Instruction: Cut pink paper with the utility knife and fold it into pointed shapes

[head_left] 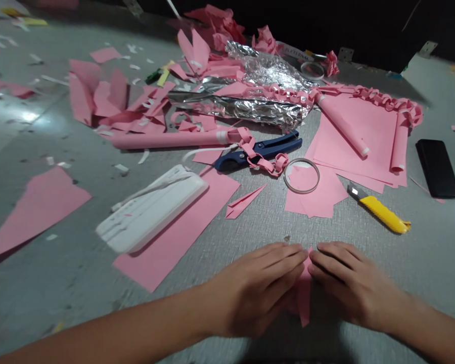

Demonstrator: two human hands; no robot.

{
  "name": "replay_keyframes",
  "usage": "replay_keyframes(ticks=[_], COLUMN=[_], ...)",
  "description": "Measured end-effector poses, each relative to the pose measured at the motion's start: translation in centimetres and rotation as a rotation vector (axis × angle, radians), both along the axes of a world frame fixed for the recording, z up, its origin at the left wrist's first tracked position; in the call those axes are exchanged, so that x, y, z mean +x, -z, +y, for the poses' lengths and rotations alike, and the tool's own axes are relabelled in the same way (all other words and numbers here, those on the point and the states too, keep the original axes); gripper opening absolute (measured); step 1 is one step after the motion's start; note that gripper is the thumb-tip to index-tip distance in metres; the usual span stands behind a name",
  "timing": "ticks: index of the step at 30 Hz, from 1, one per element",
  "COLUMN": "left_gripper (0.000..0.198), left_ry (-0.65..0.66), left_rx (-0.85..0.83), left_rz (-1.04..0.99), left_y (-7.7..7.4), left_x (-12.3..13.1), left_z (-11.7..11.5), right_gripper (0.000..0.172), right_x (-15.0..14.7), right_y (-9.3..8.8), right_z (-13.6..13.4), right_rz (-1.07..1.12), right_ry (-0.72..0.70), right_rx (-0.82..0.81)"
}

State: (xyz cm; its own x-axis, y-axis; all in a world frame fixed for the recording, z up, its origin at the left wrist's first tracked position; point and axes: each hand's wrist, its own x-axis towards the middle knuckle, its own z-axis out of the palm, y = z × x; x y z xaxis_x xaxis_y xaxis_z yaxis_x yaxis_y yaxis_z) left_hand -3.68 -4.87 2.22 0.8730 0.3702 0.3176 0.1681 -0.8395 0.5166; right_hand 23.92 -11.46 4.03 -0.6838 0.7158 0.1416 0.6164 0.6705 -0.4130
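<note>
Between my two hands is a small folded piece of pink paper, standing narrow and pointed near the table's front. My left hand grips it from the left, fingertips pressed close together at its upper end. From the other side, my right hand has its fingertips bent onto the same paper's edge. Both thumbs are largely hidden behind the fingers. Just beyond the hands lie a folded pointed pink paper piece, a tape roll on pink sheets and a yellow utility knife.
A white power bank rests on a pink sheet at left. Dark blue scissors lie beside a pink paper chain. Crumpled foil and rolled paper tubes are farther back. A black phone lies right.
</note>
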Motion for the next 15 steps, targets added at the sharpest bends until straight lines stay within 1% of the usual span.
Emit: replay_keyframes(ticks=[5, 10, 15], left_gripper=[0.044, 0.045, 0.046], left_ry=[0.046, 0.049, 0.052], left_rx=[0.045, 0.096, 0.091], left_rz=[0.046, 0.079, 0.096], left_y=[0.09, -0.20, -0.09], left_x=[0.01, 0.07, 0.01], left_z=[0.09, 0.04, -0.08], right_gripper=[0.033, 0.034, 0.036], right_x=[-0.01, -0.03, -0.04], right_y=[0.07, -0.01, -0.01], right_z=[0.03, 0.08, 0.08], right_rz=[0.041, 0.029, 0.026], right_ry=[0.004, 0.007, 0.010], right_rx=[-0.017, -0.002, -0.005])
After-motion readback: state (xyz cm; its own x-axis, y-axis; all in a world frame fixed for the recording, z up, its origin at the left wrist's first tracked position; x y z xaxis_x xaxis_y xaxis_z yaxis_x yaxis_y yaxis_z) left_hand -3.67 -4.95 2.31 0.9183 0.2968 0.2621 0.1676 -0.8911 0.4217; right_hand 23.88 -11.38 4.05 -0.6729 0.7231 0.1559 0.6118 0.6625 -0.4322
